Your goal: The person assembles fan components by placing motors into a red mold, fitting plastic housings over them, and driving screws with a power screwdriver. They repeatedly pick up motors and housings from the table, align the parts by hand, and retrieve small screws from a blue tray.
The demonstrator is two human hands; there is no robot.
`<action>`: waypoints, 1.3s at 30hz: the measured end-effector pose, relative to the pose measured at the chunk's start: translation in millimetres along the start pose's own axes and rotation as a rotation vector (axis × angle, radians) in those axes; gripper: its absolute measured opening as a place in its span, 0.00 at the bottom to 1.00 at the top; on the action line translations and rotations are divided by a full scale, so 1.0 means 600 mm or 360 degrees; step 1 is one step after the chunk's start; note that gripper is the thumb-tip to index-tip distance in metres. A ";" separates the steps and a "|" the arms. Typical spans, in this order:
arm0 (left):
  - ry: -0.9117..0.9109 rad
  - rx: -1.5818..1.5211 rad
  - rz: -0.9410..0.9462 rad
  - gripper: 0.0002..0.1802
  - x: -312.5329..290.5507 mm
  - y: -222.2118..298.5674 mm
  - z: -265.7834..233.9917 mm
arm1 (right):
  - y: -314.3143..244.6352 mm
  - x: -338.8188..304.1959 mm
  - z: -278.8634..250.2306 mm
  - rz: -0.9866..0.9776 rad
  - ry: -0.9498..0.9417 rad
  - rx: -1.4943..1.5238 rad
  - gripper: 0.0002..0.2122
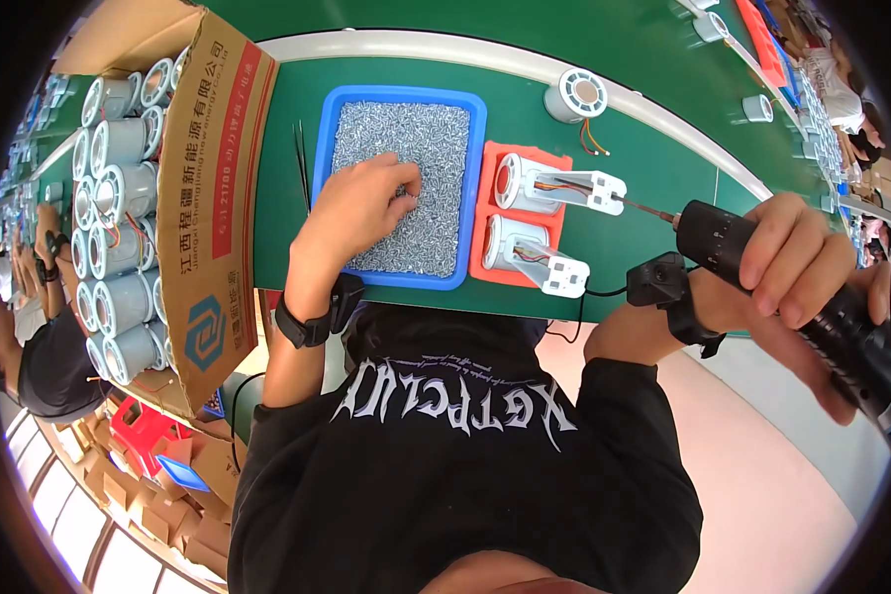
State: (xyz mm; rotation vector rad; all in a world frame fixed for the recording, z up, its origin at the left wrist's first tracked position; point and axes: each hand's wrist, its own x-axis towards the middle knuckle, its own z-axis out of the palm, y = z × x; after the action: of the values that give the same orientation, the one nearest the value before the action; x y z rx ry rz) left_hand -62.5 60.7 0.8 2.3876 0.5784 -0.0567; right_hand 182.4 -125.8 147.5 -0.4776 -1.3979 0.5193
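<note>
Screw-picking step, I'd judge: my left hand (359,206) is half curled over small silvery screws (436,139) in the blue tray (406,94), can't tell if one's pinched; next calls for a clean single pick. My right hand (802,257) is wrapped round the black screwdriver (715,238), bit near the upper of two white motors (537,196) in the orange holder (544,157). Carton (208,198) at left has stacked motors.
</note>
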 end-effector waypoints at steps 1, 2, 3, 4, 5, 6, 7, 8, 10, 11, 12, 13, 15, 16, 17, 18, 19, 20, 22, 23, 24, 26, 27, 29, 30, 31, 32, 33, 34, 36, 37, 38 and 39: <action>0.0071 -0.0004 0.0029 0.08 0.002 0.002 -0.001 | 0.000 -0.001 0.007 0.0020 -0.0001 -0.0010 0.35; 0.0141 -0.0009 0.0058 0.07 0.004 0.003 -0.002 | 0.000 -0.001 0.012 0.0034 -0.0003 -0.0059 0.35; 0.0133 -0.0031 0.0065 0.07 0.005 0.003 -0.002 | -0.001 -0.001 0.017 0.0048 -0.0004 -0.0109 0.35; 0.0155 -0.0081 0.0111 0.06 0.005 0.002 -0.003 | 0.000 -0.001 0.021 0.0060 -0.0009 -0.0153 0.35; 0.0178 -0.0131 0.0156 0.05 0.006 0.000 -0.003 | 0.001 0.000 0.025 0.0080 -0.0014 -0.0160 0.35; 0.0202 -0.0183 0.0199 0.04 0.008 -0.001 -0.002 | 0.002 0.000 0.028 0.0071 -0.0005 -0.0160 0.35; 0.0199 -0.0204 0.0199 0.04 0.010 -0.001 -0.002 | 0.004 0.001 0.030 0.0062 0.0004 -0.0160 0.34; 0.0258 -0.0271 0.0210 0.04 0.013 -0.001 -0.001 | 0.005 0.001 0.032 0.0053 0.0012 -0.0158 0.34; 0.0377 -0.0408 0.0230 0.05 0.018 0.002 0.004 | 0.004 0.002 0.036 0.0074 0.0001 -0.0159 0.34; 0.0375 -0.0427 0.0227 0.05 0.021 0.008 0.009 | 0.003 0.002 0.038 0.0071 -0.0003 -0.0154 0.33; 0.0420 -0.0509 0.0203 0.05 0.025 0.018 0.015 | 0.004 0.003 0.038 0.0066 -0.0007 -0.0149 0.33; 0.0464 -0.0588 0.0180 0.05 0.028 0.029 0.021 | 0.005 0.004 0.037 0.0080 -0.0009 -0.0151 0.33; 0.0500 -0.0670 0.0150 0.06 0.035 0.045 0.030 | 0.010 0.005 0.035 0.0087 0.0012 -0.0105 0.33; 0.0492 -0.0688 0.0151 0.06 0.038 0.052 0.033 | 0.012 0.006 0.034 0.0088 0.0024 -0.0082 0.32; 0.0484 -0.0703 0.0152 0.06 0.041 0.058 0.035 | 0.016 0.007 0.035 0.0094 0.0029 -0.0081 0.32; 0.0476 -0.0717 0.0152 0.06 0.041 0.060 0.037 | 0.022 0.008 0.036 0.0109 0.0036 -0.0093 0.32; 0.0469 -0.0723 0.0154 0.06 0.043 0.059 0.038 | 0.026 0.009 0.036 0.0126 0.0042 -0.0113 0.32; 0.0525 -0.0607 0.0181 0.05 0.046 0.056 0.039 | 0.027 0.009 0.036 0.0141 0.0048 -0.0131 0.32; 0.0636 -0.0371 0.0229 0.03 0.047 0.049 0.040 | 0.026 0.007 0.033 0.0147 0.0051 -0.0122 0.31; 0.0631 -0.0372 0.0226 0.03 0.043 0.046 0.040 | 0.025 0.006 0.032 0.0148 0.0050 -0.0110 0.31; 0.0584 -0.0300 0.0177 0.03 0.037 0.043 0.040 | 0.025 0.006 0.032 0.0149 0.0050 -0.0101 0.31; 0.0489 -0.0156 0.0079 0.03 0.029 0.037 0.041 | 0.027 0.007 0.035 0.0156 0.0067 -0.0101 0.31; 0.0482 -0.0160 0.0078 0.03 0.030 0.036 0.043 | 0.028 0.007 0.037 0.0160 0.0080 -0.0103 0.31; 0.0389 -0.0154 0.0068 0.03 0.032 0.033 0.047 | 0.027 0.010 0.038 0.0164 0.0095 -0.0099 0.31; 0.0346 -0.0147 0.0061 0.03 0.032 0.033 0.047 | 0.023 0.013 0.036 0.0153 0.0063 -0.0076 0.31; 0.0345 -0.0146 0.0058 0.03 0.032 0.032 0.046 | 0.019 0.016 0.034 0.0143 0.0030 -0.0053 0.31; 0.0318 -0.0138 0.0068 0.03 0.033 0.031 0.043 | 0.015 0.019 0.032 0.0133 -0.0003 -0.0032 0.31; 0.0292 -0.0130 0.0078 0.03 0.034 0.030 0.041 | 0.011 0.021 0.031 0.0133 -0.0002 -0.0029 0.31; 0.0259 -0.0129 0.0094 0.03 0.036 0.028 0.040 | 0.008 0.022 0.030 0.0186 -0.0010 -0.0014 0.31; 0.0272 -0.0198 0.0074 0.04 0.037 0.027 0.031 | 0.009 0.030 0.033 0.0289 -0.0027 0.0018 0.31; 0.0292 -0.0259 0.0051 0.04 0.037 0.026 0.025 | 0.010 0.033 0.034 0.0295 -0.0023 0.0013 0.31; 0.0313 -0.0320 0.0028 0.05 0.037 0.024 0.023 | 0.016 0.038 0.038 0.0311 -0.0119 -0.0010 0.30; 0.0308 -0.0324 0.0025 0.05 0.036 0.020 0.023 | 0.025 0.046 0.047 0.0328 -0.0216 -0.0027 0.29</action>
State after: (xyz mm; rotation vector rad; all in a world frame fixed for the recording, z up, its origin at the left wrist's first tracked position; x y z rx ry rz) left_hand -36.7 52.5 -6.7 2.2125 0.6236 0.2322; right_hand 156.4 -96.6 163.6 -0.6135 -1.4918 0.7177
